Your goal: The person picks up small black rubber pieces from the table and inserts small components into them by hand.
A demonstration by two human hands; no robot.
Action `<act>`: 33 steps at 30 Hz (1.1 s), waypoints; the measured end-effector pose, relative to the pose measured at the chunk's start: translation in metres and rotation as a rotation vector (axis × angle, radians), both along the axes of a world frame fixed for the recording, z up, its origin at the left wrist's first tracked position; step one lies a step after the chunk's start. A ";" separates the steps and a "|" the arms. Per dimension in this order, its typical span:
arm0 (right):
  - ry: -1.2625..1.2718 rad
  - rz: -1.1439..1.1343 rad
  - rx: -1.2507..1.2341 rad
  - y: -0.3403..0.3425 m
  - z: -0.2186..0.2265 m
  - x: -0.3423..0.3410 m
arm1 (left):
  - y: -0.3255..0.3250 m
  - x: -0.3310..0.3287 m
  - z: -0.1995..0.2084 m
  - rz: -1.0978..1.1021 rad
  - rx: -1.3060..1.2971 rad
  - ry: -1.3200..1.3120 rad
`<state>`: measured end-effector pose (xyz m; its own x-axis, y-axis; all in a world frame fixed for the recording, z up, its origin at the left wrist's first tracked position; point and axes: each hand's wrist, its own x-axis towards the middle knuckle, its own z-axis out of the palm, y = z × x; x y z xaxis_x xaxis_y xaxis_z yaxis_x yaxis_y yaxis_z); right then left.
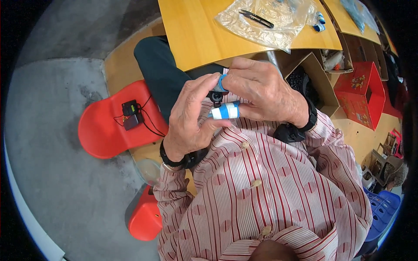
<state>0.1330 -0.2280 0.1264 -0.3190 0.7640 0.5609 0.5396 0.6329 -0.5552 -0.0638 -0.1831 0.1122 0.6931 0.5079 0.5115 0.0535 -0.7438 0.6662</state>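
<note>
In front of my chest, both hands come together at a small black plastic piece (216, 98) with a round opening. My left hand (187, 115) is closed about its left side, index finger above and thumb below. From the right, my right hand (265, 91) pinches in at the same piece with bent fingers. A blue-and-white striped wrap (225, 111) covers the right thumb, and a blue-and-grey wrap (222, 83) is round the right index finger. Fingers hide part of the black piece, so its exact kind is unclear. Black bands circle both wrists.
Ahead is a yellow table (196, 39) bearing a clear plastic bag (235, 19), black thread snips (257, 19) and blue-and-white rolls (320, 21). Under it stand a cardboard box (327, 89) of small black parts and a red box (355, 93). A red stool (98, 130) holds wired black devices (132, 119).
</note>
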 end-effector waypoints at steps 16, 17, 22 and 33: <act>-0.006 -0.019 -0.055 -0.002 -0.003 -0.002 | -0.008 0.003 0.002 0.024 -0.075 0.033; -0.018 -0.020 -0.066 -0.002 -0.003 -0.002 | -0.010 0.003 0.001 0.043 -0.088 0.026; 0.005 0.013 -0.042 -0.001 -0.004 -0.005 | -0.013 0.002 0.005 0.075 -0.100 0.034; 0.052 0.067 0.020 -0.001 -0.003 -0.006 | -0.014 0.000 0.006 0.055 -0.008 -0.023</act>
<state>0.1268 -0.2288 0.1236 -0.3385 0.7304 0.5932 0.4664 0.6778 -0.5684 -0.0638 -0.1969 0.1181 0.6522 0.5490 0.5227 0.0790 -0.7350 0.6734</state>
